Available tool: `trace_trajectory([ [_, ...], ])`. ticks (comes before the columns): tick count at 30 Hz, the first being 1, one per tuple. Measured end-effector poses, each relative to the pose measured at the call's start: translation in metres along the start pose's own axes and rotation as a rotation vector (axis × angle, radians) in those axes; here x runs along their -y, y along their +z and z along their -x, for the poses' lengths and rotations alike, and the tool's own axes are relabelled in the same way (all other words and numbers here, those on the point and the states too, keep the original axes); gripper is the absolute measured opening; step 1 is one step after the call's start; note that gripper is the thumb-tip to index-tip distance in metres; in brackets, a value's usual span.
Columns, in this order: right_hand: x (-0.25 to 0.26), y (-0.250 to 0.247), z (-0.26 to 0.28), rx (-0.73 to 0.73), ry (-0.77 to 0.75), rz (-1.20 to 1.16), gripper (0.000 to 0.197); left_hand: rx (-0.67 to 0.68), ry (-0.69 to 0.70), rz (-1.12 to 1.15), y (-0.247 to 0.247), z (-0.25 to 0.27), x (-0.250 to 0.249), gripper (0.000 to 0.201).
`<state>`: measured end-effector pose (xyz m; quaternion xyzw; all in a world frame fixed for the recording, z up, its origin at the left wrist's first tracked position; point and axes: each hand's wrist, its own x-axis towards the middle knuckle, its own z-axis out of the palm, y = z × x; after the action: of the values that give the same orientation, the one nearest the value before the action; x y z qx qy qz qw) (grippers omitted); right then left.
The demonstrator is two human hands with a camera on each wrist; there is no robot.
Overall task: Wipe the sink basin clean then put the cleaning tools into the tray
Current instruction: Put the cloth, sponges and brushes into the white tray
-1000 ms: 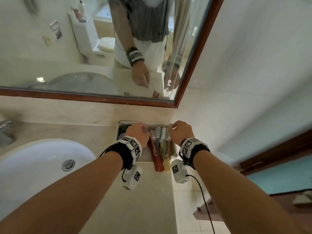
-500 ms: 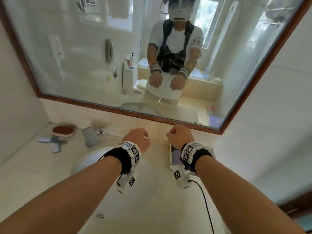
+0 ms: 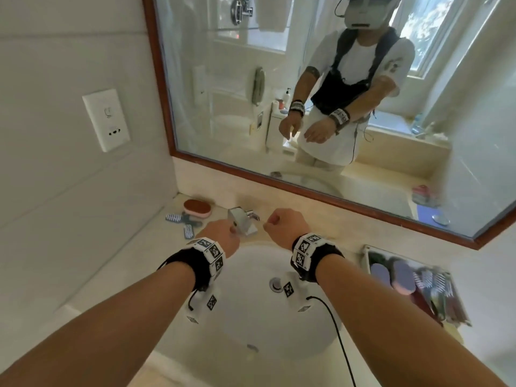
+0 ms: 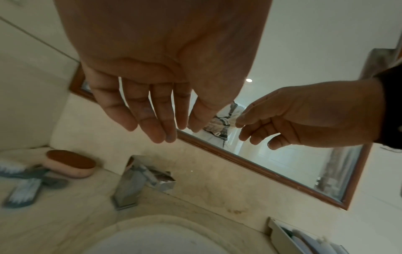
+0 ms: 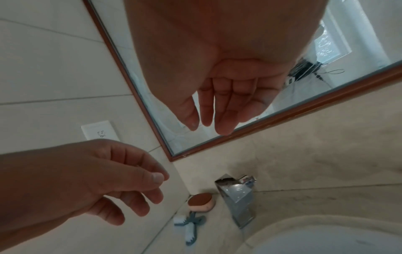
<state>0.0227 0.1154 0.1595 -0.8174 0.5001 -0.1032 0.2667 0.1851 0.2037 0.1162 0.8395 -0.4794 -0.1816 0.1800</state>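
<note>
Wall socket plate (image 3: 106, 120), white, fixed to the tiled wall at far left. Two blue-grey scrub brushes (image 3: 183, 222) with pale bristles, crossed over one another on the beige counter (image 3: 111, 263) in the left back corner. Sponge (image 3: 196, 209), oval, brown top on a pink body, just behind the brushes and against the wall. Chrome faucet (image 3: 243, 223), square-bodied, standing at the back rim of the sink, between the two hands in the head view. Left hand (image 3: 222, 236), held in the air above the back of the basin and near the faucet; fingers (image 4: 150, 116) loosely extended, slightly apart, holding nothing. White sink basin (image 3: 251, 317), oval, set into the counter, with a metal drain (image 3: 276, 283) at its middle; both forearms reach across it. Right hand (image 3: 286, 226), level with the left and apart from it, also in the air; fingers (image 5: 224, 118) relaxed and lightly bent, thumb near the forefinger, nothing in its grasp. Wood-framed mirror (image 3: 335, 195) above the counter. Tray (image 3: 365, 252), white and rectangular, on the counter right of the basin; it holds purple and pink sponges (image 3: 402, 277) and several bristle brushes (image 3: 435, 286) laid side by side, details blurred.
</note>
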Motion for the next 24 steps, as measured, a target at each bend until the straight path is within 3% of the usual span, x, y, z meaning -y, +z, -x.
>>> trace_trajectory([
  [6, 0.036, 0.044, -0.064, 0.125, -0.085, 0.052, 0.017, 0.001, -0.124, -0.029, -0.019, -0.039, 0.057, 0.018],
  [9, 0.051, 0.067, -0.089, 0.182, -0.083, 0.055, 0.014, -0.012, -0.188, -0.053, -0.028, -0.059, 0.082, 0.011],
  [15, 0.062, 0.117, -0.133, 0.255, -0.091, 0.098, 0.012, 0.055, -0.226, -0.066, -0.022, -0.107, 0.138, 0.016],
  [19, 0.062, 0.157, -0.161, 0.285, -0.029, 0.118, 0.020, 0.219, -0.162, -0.117, -0.006, -0.149, 0.183, 0.023],
  [24, 0.077, 0.220, -0.197, 0.346, 0.089, 0.083, 0.028, 0.356, 0.002, -0.291, 0.019, -0.198, 0.224, 0.050],
])
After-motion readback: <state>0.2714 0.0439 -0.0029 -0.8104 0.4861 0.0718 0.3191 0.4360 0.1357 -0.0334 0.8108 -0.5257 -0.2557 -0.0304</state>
